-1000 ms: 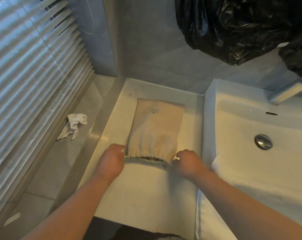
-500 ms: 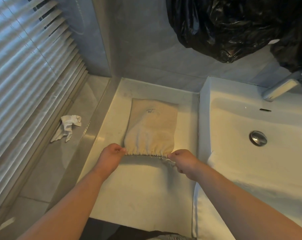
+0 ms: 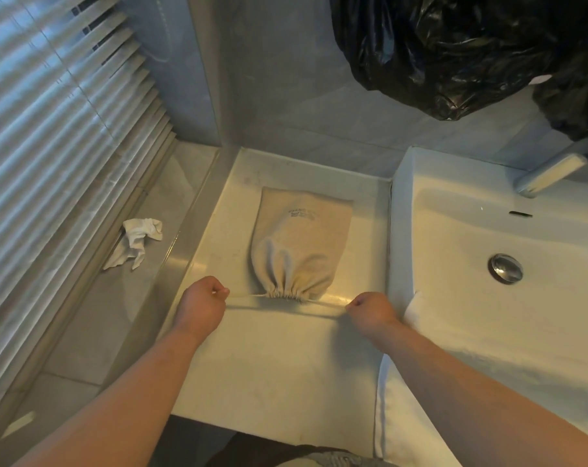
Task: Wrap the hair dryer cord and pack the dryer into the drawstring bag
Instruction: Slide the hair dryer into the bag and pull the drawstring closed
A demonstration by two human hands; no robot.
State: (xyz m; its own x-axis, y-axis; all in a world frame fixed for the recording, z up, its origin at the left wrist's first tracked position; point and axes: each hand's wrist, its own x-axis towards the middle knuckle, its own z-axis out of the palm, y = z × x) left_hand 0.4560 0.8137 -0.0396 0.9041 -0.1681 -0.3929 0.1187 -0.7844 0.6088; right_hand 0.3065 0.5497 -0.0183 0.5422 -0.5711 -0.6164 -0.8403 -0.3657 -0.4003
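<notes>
A beige drawstring bag point(image 3: 302, 237) lies flat on the pale counter point(image 3: 279, 365), its mouth toward me and gathered tight into a small bunch. Small dark lettering is printed near its far end. My left hand point(image 3: 201, 306) pinches the drawstring on the left of the mouth. On the right of the mouth, my right hand point(image 3: 373, 310) pinches the other end. The cord point(image 3: 326, 303) runs taut between both fists through the mouth. The hair dryer and its cord are not visible; the bag bulges slightly.
A white sink point(image 3: 488, 264) with a metal drain point(image 3: 506, 277) and a faucet point(image 3: 552, 171) sits right of the counter. A black plastic bag point(image 3: 454, 52) hangs above. A crumpled white cloth point(image 3: 136, 241) lies on the ledge beside the window blinds point(image 3: 50, 129).
Both hands have moved apart sideways, pulling the drawstring out. The bag's mouth has gone from wide and loosely gathered to cinched into a narrow bunch.
</notes>
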